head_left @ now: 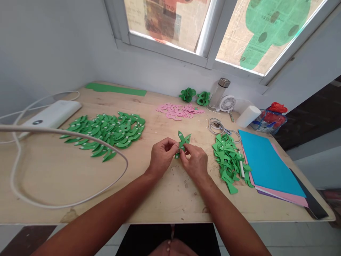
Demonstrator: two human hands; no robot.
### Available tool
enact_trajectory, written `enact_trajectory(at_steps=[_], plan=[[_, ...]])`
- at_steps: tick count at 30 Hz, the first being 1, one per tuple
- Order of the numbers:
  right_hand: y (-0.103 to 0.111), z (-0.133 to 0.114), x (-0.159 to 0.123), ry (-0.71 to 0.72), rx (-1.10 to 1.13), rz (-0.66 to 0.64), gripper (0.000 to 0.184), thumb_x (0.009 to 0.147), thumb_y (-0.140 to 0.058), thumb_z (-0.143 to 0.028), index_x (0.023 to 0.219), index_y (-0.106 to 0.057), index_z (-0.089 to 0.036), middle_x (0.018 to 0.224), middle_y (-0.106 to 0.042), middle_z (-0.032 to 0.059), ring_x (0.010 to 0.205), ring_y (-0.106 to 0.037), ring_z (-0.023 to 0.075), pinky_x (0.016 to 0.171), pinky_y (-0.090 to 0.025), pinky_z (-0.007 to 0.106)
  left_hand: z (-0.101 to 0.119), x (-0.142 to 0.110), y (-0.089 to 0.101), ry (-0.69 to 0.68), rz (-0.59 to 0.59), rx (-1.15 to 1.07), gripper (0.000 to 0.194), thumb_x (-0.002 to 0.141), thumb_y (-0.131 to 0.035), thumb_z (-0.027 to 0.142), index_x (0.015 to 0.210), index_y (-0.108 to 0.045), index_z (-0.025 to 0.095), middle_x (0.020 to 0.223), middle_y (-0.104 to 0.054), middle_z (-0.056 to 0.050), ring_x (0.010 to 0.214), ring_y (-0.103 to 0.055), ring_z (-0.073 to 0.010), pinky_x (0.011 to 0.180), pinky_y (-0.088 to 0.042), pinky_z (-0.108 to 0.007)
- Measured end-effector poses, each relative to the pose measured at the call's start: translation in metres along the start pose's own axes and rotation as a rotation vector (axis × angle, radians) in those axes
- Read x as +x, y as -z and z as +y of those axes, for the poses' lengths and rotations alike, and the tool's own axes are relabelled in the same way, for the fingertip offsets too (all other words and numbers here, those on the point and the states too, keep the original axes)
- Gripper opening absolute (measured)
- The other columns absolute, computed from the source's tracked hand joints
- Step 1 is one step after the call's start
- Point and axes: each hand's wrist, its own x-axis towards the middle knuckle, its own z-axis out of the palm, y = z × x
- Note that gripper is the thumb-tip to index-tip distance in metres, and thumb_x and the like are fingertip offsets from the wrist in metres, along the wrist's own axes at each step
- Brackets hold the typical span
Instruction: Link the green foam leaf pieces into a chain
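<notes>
Both my hands meet over the middle of the wooden table (66, 177). My left hand (161, 156) and my right hand (195, 161) pinch a small green paper shape (183, 141) with several pointed arms, held just above the tabletop. Fingers of both hands are closed on its lower end. A spread of green paper leaves (106, 131) lies to the left of my hands. A heap of green paper scraps (229, 160) lies to the right, with a white pen (241, 169) on it.
Pink cut-outs (179, 111) and two green paper flowers (187, 94) lie at the back. Scissors (221, 126), a small white fan (227, 104), a bottle (220, 92), a paper roll (248, 116) and a stack of coloured sheets (266, 163) sit right. A white power bank (50, 114) and cable (80, 135) lie left.
</notes>
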Motion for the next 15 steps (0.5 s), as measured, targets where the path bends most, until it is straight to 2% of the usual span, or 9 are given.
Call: enact_trajectory(at_steps=[15], plan=[[-0.001,-0.0025,-0.0012,0.003,-0.109,0.042,0.015,0.079,-0.052,-0.024,0.07,-0.062,-0.02,0.061,-0.064,0.0018,0.06,-0.058,0.0149,0.061,-0.033,0.026,0.0022,-0.0014,-0.0014,0.002,-0.02,0.01,0.01,0.066,-0.062,0.023,0.062,-0.059,0.015,0.058,-0.06,0.001,0.054,-0.055,-0.0111,0.054,-0.046,-0.022]])
